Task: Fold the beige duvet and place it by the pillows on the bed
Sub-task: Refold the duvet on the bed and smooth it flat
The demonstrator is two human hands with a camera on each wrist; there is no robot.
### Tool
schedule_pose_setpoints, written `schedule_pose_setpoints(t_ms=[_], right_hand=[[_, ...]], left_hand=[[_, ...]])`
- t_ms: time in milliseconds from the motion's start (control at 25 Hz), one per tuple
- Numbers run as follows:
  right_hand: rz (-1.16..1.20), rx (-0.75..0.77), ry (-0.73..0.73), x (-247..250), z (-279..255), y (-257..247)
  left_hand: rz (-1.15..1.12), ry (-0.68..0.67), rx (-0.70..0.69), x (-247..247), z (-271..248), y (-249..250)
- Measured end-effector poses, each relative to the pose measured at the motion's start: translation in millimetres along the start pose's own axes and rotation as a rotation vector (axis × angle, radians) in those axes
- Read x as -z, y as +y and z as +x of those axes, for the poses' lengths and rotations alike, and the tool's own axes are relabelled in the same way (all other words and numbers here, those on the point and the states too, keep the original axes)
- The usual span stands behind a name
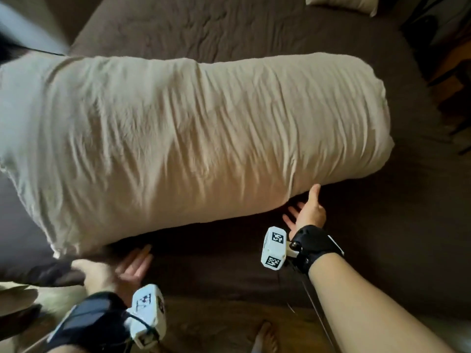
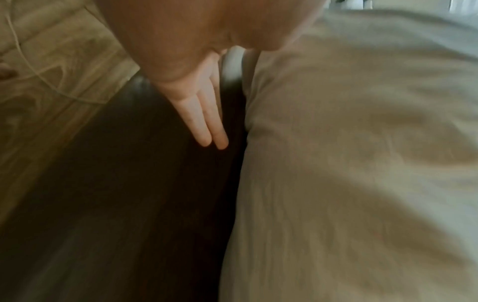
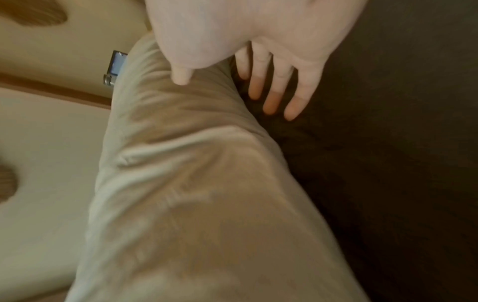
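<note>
Both hands, left and right, grip nothing, fingers straight beside the folded duvet.

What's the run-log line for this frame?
duvet: folded, on bed | left hand: open, at near edge | right hand: open, thumb on duvet | pillow: far corner, apart

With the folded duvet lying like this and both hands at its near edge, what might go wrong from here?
1. Both hands, left hand and right hand, are open with straight fingers, so the bulky duvet could unfold or sag when lifted.
2. Its left end seems to overhang the bed and might slide off.
3. The pillow is far across; pushing may rumple the fold.
</note>
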State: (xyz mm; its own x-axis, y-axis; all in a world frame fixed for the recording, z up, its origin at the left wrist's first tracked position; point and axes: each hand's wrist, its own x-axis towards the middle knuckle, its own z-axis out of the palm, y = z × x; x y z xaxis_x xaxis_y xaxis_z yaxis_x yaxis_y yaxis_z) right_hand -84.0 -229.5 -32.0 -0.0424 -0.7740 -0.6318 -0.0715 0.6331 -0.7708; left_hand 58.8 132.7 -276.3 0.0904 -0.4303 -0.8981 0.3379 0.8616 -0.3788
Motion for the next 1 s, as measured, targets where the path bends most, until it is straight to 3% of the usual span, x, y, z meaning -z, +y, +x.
schedule_pose_setpoints(t_ms=[40,80,120,160,240,280,400,520,640,680,720,760,800,840,880,920,960,1000], right_hand=[[0.03,-0.004,0.021,0,8,-15],[0.036,-0.024,0.029,0,21,-34],[0.002,-0.053,0.034,3,35,-49],[-0.034,-0.057,0.026,0,50,-59],[-0.103,-0.002,-0.005,-5,61,-73],[-0.148,0.056,0.002,-4,72,-75],[-0.234,0.168,0.035,10,108,-81],[-0.286,0.202,0.011,32,132,-88],[-0.351,0.29,-0.009,43,119,-93],[-0.415,0.414,0.027,44,114,-99],[-0.475,0.571,0.042,40,107,-109],[-0.523,0.726,0.042,34,102,-119],[-0.552,0.863,0.05,24,96,-130],[-0.593,0.956,0.074,13,93,-143],[-0.644,0.98,0.136,-1,94,-159],[-0.713,0.927,0.215,-10,106,-171],[-0.776,0.804,0.271,-13,121,-186],[-0.821,0.668,0.283,-15,141,-198]], left_hand=[[-0.114,-0.024,-0.044,1,-49,-80],[0.059,-0.014,-0.214,-19,-120,-167],[0.428,-0.051,-0.298,-30,-179,-256],[0.627,-0.036,-0.335,-46,-180,-293],[0.768,-0.15,-0.282,-64,-179,-343],[0.913,-0.17,-0.421,-70,-181,-363],[1.027,-0.033,-0.72,-101,-157,-377],[1.109,0.044,-0.855,-107,-150,-370],[1.266,0.032,-0.761,-94,-158,-357],[1.473,0.057,-0.717,-90,-166,-355],[1.832,0.077,-0.733,-88,-177,-358],[2.261,0.07,-0.866,-90,-184,-362],[2.606,-0.002,-1.129,-98,-190,-371],[2.778,-0.14,-1.452,-111,-192,-384],[2.804,-0.252,-1.724,-134,-198,-399],[2.85,-0.216,-1.875,-159,-194,-405],[2.933,-0.037,-1.831,-186,-190,-407],[2.988,0.193,-1.657,-210,-186,-405]])
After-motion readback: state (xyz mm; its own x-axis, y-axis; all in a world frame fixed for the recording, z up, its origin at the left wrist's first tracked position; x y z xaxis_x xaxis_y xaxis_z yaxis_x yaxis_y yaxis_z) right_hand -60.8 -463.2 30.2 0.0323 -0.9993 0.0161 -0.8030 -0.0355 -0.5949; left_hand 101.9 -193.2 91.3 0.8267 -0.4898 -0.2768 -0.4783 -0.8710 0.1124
